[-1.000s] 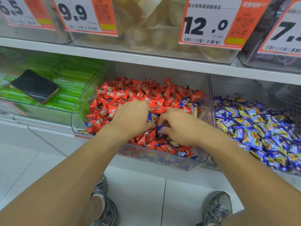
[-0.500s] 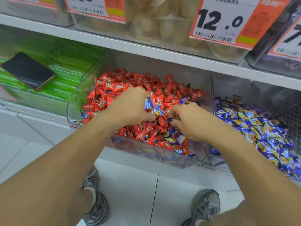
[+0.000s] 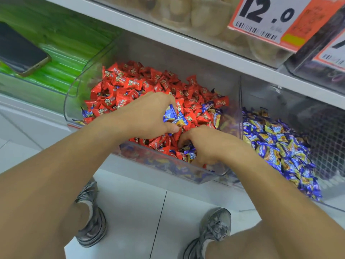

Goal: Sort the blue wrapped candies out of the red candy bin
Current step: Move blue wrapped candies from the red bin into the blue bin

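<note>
The blue bin [image 3: 298, 139] sits just right of the red bin [image 3: 78, 94], so the right hand [image 3: 211, 144], fingers curled into blue candies [image 3: 190, 153] at the front wall, is nearer to it. Left hand [image 3: 147, 116] pinches a couple of blues [image 3: 173, 116], tilted up. Only readable tag: "12.0" [image 3: 268, 14].

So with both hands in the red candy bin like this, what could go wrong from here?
1. The left hand already grips several blue candies; one could slip back among the red candies.
2. The right hand digs by the bin's front wall, so it might flick candies onto the floor.
3. The phone rests on the green bin and could slide if bumped.
</note>
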`<state>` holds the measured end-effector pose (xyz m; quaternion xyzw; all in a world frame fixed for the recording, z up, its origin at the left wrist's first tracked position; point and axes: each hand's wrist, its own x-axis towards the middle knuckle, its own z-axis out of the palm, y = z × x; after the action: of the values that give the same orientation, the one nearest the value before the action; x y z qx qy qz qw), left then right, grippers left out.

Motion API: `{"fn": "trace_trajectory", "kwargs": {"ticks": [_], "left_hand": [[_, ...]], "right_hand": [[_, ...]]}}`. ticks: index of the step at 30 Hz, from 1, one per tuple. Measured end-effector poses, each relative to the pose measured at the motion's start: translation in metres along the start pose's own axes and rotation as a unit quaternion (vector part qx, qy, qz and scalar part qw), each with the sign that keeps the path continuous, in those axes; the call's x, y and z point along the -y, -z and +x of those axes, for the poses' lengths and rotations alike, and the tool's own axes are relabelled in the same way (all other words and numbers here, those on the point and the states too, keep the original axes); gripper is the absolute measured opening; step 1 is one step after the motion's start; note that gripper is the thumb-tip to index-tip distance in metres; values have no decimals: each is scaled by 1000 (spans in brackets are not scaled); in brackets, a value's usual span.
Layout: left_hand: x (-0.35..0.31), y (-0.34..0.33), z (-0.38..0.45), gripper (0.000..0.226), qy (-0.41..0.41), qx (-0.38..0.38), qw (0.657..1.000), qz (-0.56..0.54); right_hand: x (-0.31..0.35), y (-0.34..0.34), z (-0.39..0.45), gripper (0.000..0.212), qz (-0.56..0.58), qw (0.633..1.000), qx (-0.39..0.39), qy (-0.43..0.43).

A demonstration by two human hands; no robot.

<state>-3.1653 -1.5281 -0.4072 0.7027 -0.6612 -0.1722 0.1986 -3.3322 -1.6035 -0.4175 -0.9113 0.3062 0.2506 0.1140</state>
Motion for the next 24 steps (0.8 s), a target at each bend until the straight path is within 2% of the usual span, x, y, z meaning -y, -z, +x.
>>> {"fn": "trace_trajectory", "kwargs": {"ticks": [4,9,11,13,14,16,18,20,21,24], "left_hand": [[-2,-2,-1,35,-4,2,1000,8],[-2,2,-1,33,23,-33,999,-3],[-3,4,-1,30,57,-60,996,-26],[-4,4,2,30,102,-66,989,-89],[-6,4,3,29,126,-56,979,-147],[-13,5,3,25,152,-19,943,-296],[-24,4,1,18,140,18,891,-431],[-36,2,0,15,116,30,847,-518],[-40,-1,-1,15,107,25,841,-531],[-52,-13,2,21,61,-28,877,-475]], "right_hand": [[-5,-7,0,48,28,998,-65,-6],[-4,12,-23,32,90,977,-194,13],[-1,22,-36,25,220,948,-230,16],[1,27,-45,24,415,884,-214,27],[0,28,-47,24,476,853,-211,34],[-2,26,-49,26,542,811,-213,48],[-4,24,-49,30,579,781,-223,61],[-8,21,-48,36,585,770,-247,68],[-9,20,-48,37,575,772,-261,71],[-15,18,-56,40,544,780,-298,82]]}}
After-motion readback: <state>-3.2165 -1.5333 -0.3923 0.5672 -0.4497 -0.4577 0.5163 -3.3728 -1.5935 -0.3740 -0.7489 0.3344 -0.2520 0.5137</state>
